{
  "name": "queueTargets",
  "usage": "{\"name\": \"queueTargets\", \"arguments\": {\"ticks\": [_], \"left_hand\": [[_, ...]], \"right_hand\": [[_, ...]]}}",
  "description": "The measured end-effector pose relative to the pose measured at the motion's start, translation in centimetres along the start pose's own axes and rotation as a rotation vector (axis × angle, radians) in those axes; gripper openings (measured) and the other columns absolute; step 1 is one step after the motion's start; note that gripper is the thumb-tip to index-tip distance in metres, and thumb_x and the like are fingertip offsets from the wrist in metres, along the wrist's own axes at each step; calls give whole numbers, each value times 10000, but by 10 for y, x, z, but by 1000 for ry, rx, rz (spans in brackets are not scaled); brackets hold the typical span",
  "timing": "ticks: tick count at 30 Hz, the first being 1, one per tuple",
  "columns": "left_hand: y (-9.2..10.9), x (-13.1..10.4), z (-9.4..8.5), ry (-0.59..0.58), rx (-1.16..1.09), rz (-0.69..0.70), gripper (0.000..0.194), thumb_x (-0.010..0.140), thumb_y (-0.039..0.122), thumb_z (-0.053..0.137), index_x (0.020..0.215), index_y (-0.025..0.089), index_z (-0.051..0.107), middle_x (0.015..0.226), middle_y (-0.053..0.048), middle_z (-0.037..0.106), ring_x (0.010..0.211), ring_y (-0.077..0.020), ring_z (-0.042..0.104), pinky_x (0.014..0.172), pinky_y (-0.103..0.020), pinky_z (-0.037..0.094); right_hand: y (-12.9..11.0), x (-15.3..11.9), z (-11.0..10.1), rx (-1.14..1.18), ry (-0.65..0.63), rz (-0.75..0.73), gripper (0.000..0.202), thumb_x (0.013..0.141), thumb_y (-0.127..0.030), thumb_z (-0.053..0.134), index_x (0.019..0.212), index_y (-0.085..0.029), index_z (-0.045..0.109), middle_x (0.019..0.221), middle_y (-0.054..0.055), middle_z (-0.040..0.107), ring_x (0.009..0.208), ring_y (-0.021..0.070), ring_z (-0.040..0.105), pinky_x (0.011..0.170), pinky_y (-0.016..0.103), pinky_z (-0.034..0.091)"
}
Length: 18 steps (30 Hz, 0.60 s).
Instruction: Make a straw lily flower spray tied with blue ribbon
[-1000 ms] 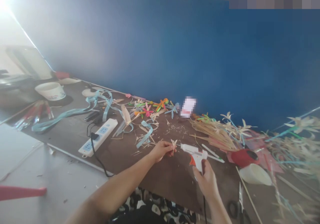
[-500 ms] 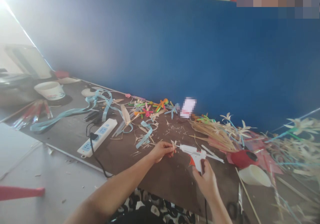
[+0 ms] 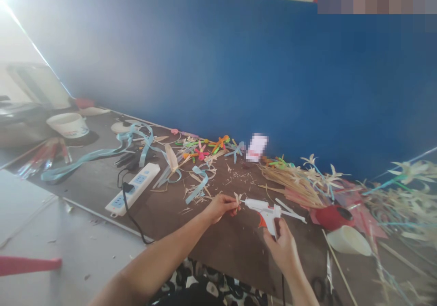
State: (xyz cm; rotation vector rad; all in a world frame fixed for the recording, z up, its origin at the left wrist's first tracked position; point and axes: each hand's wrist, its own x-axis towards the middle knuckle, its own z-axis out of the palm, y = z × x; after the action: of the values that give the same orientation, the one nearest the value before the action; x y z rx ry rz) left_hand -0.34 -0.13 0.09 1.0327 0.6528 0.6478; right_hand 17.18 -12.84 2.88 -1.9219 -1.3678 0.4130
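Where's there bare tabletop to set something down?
Best patch: dark brown tabletop between left forearm and right hand. Second, lightly littered: between long white plastic power strip and left hand. Crowded: along the tall blue partition's foot, and the right side, with pale dried-leaf flowers and black-handled metal scissors.

A blue panel (image 3: 211,64) stands along the far side of the brown desk (image 3: 235,247). At the far left sits a white tub (image 3: 70,126), with shiny red packets (image 3: 51,155) nearer. A light-blue ribbon (image 3: 88,157) trails right from near the packets. On the near left, a white power strip (image 3: 139,183) lies slanted, a black plug (image 3: 128,187) in it. At right, a cream cup (image 3: 348,241) lies tipped beside a red round object (image 3: 329,216); scissors (image 3: 328,269) lie nearer. A red bar (image 3: 29,265) shows at the lower left.
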Motion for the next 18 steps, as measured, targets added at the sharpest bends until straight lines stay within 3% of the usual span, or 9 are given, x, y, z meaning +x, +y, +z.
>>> {"name": "queueTargets", "arguments": {"ticks": [18], "left_hand": [[1,0,0,-17,12,10,253,632,338,624,657,87,639,494,-11,539,454,-68,474,483,-190,372]], "right_hand": [[4,1,-4,-34,-9,-34,208,677,-293,479,854,-185,464,767,40,598,668,174,574,614,259,447]]}}
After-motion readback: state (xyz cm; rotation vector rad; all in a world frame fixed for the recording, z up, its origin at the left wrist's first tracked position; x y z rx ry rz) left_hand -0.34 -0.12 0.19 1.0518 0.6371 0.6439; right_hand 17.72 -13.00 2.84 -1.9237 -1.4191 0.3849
